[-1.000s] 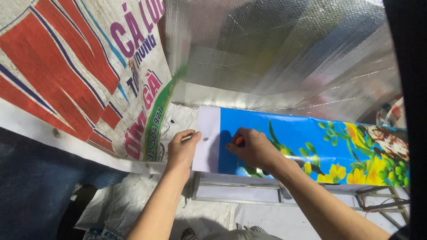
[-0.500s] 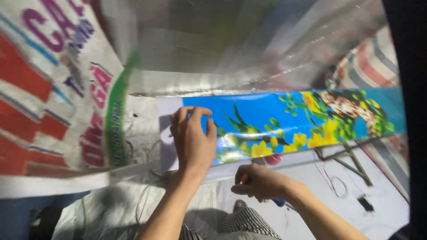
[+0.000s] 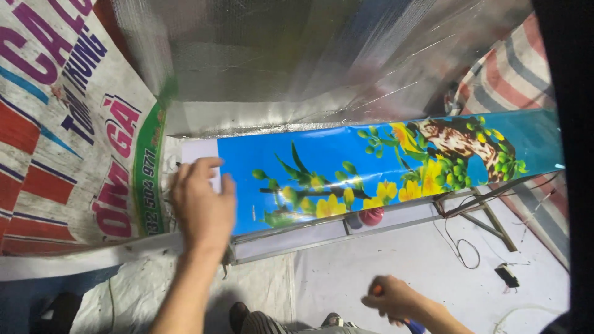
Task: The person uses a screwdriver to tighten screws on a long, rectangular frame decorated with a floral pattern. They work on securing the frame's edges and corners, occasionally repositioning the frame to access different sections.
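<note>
Head view: nearest you, your right hand (image 3: 396,300) is curled shut around a tool with an orange and blue handle (image 3: 405,318), low above the white floor sheet (image 3: 396,253). Further out, your left hand (image 3: 201,201) lies flat, fingers spread, pressing the left end of the blue flower-printed banner (image 3: 346,167). Beyond it hangs silver foil sheeting (image 3: 297,62).

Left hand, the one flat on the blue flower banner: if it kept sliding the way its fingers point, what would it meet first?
The left hand points up across the banner. Past the banner's white end, it would likely meet the silver foil sheet first, though depth is unclear.
</note>
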